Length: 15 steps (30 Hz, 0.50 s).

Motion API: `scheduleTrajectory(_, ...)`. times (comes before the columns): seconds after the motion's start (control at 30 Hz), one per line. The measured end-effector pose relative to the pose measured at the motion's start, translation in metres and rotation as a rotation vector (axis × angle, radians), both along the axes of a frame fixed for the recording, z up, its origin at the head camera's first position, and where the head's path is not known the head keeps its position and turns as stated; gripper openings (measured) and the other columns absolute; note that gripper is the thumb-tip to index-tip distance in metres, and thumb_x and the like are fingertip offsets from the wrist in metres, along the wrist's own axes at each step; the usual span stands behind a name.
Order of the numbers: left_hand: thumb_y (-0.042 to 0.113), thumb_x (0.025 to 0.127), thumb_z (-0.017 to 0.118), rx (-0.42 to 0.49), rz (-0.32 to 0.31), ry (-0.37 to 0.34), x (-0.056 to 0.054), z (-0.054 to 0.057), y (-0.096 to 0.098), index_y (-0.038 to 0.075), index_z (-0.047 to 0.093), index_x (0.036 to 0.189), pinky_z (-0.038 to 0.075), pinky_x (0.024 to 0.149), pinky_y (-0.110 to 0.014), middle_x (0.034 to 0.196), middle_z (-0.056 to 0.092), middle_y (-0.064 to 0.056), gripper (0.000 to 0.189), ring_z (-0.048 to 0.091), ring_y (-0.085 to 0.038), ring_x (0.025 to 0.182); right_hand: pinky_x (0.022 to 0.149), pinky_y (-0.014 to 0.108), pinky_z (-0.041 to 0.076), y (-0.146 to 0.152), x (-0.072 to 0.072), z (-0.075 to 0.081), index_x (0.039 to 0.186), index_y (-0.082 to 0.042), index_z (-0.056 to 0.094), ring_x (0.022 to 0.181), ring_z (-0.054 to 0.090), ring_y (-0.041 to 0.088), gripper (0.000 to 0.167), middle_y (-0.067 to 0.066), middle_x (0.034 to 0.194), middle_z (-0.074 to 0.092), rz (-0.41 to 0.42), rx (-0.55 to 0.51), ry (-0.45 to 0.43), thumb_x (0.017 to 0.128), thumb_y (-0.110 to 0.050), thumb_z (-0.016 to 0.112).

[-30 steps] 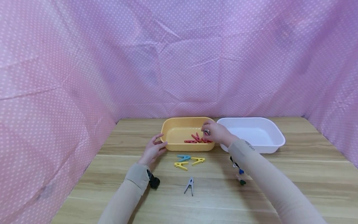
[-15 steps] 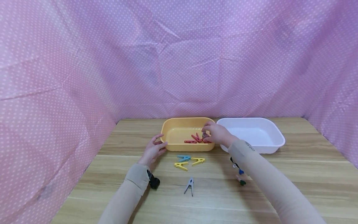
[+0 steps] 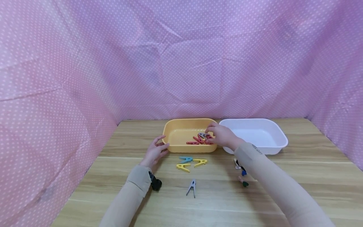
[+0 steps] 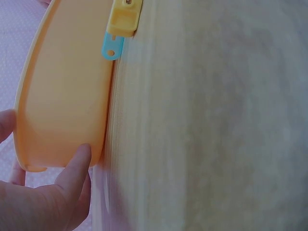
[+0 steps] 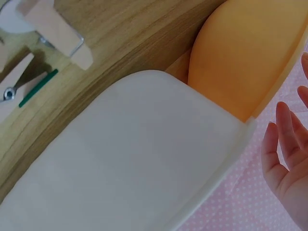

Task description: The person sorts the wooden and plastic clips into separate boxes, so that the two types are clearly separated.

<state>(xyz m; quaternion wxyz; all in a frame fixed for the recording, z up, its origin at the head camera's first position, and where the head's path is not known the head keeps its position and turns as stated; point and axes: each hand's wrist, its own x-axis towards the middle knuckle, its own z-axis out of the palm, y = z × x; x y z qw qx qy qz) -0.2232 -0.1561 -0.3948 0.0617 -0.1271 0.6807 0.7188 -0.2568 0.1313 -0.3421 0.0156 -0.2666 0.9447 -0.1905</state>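
1. One grey peg [image 3: 202, 135] lies on some red pegs [image 3: 193, 143], just left of the right fingertips; I cannot tell whether they touch it.

2. The right hand [image 3: 224, 135] has its fingers loosely parted and grips nothing that shows. It reaches over the rim, probably because the pegs sit below it.

3. An orange tray [image 3: 187, 148] holds these pegs, between the two hands; its wall presumably keeps them together at the right hand's end.

4. The left hand [image 3: 154, 153] holds the tray's other end in a wide grasp, thumb against the near wall and fingers about the corner, likely to stop it sliding.

5. Nearer the person than the hands, two yellow pegs [image 3: 200, 162], a blue peg [image 3: 186, 159] and another grey peg [image 3: 193, 183] lie on the table [image 3: 170, 209], within easy reach.

6. Small clips [image 3: 245, 184] lie left of the right forearm, apart from the larger pegs.

7. Right of the right hand is a white tray [image 3: 263, 150], beside the orange one.
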Motion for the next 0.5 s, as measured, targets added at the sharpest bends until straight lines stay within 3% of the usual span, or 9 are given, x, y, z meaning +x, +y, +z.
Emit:
scheduleTrajectory(0.27,0.001,0.092,0.058,-0.005,-0.004,-0.003,0.001,0.001,0.0,0.011,0.04,0.142,0.049,0.089,-0.032,0.119,0.041,-0.014,0.054,0.053,-0.018,0.097,0.087,0.043,0.051,0.001,0.007,0.001,0.111,-0.004,0.066,0.099,0.058,0.031,0.034,0.013,0.121,0.055,0.014,-0.028,0.018,0.083,-0.022,0.074)
scheduleTrajectory(0.5,0.001,0.092,0.058,-0.007,0.0,-0.003,0.002,0.0,0.0,0.012,0.041,0.141,0.048,0.093,-0.035,0.122,0.041,-0.016,0.053,0.053,-0.019,0.099,0.093,0.044,0.048,0.002,0.013,-0.002,0.107,-0.004,0.068,0.102,0.058,0.029,0.03,0.012,0.115,0.059,0.032,-0.045,0.057,0.083,-0.02,0.074)
